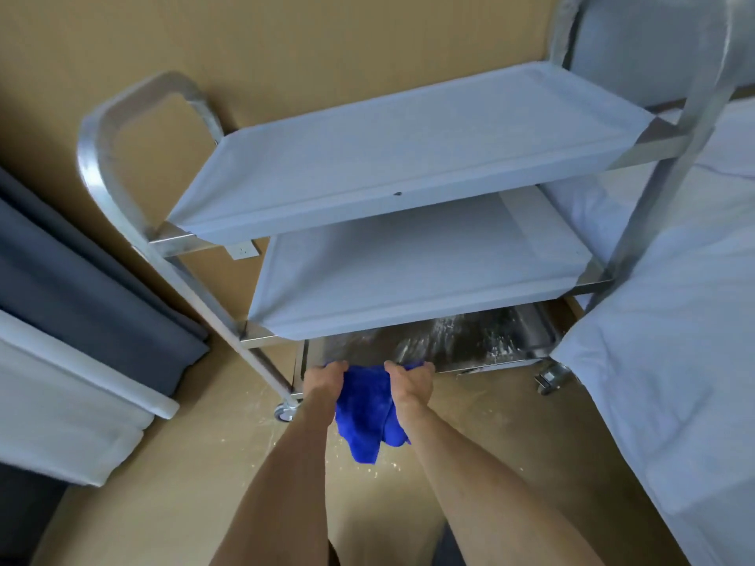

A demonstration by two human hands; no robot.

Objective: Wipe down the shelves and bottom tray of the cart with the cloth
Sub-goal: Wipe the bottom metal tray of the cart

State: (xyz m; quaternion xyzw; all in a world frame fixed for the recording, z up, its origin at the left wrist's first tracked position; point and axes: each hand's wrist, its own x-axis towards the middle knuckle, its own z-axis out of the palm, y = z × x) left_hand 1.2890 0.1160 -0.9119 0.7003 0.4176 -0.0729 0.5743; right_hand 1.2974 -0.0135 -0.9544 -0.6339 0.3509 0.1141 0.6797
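A steel cart stands before me with a pale top shelf [408,128], a pale middle shelf [429,271] and a bare metal bottom tray [470,341] streaked with white powder. Both my hands hold a blue cloth [365,418] at the tray's front edge. My left hand [325,379] grips the cloth's upper left corner. My right hand [410,379] grips its upper right corner. The cloth hangs down between my forearms.
A bed with white sheets [674,320] presses against the cart's right side. Dark grey curtains [81,288] and a white curtain hang at the left. The cart's castor wheels [286,410] rest on a tan floor scattered with white specks. A tan wall lies behind.
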